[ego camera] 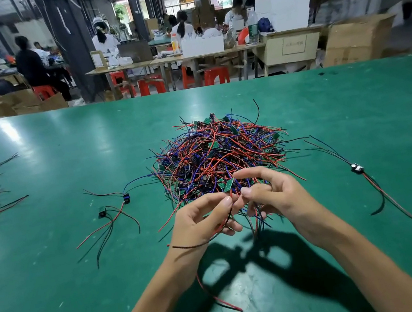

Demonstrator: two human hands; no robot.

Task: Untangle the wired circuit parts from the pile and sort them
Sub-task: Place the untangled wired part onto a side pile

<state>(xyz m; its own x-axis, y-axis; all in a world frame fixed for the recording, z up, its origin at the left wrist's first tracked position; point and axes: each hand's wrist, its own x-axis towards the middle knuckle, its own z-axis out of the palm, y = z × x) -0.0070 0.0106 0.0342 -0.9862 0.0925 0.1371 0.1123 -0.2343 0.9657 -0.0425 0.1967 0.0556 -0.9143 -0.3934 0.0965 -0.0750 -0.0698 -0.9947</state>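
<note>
I am pinching the wires of one small green circuit board (pixel 228 184) with my left hand (pixel 205 221), fingers curled around a red and a black lead, while my right hand (pixel 274 193) is pinching beside it. The tangled pile (pixel 220 150) is lying on the green table (pixel 84 285) just beyond. I judge slow, steady lifting best, teasing leads free, not yanking.

My left hand (pixel 204 220) and right hand (pixel 274 193) are bare, no gloves, no rings, no watch or band at either wrist. My forearms are bare too, right down to the bottom edge of the view; no sleeve shows anywhere. My fingernails are short and plain, without polish.
</note>
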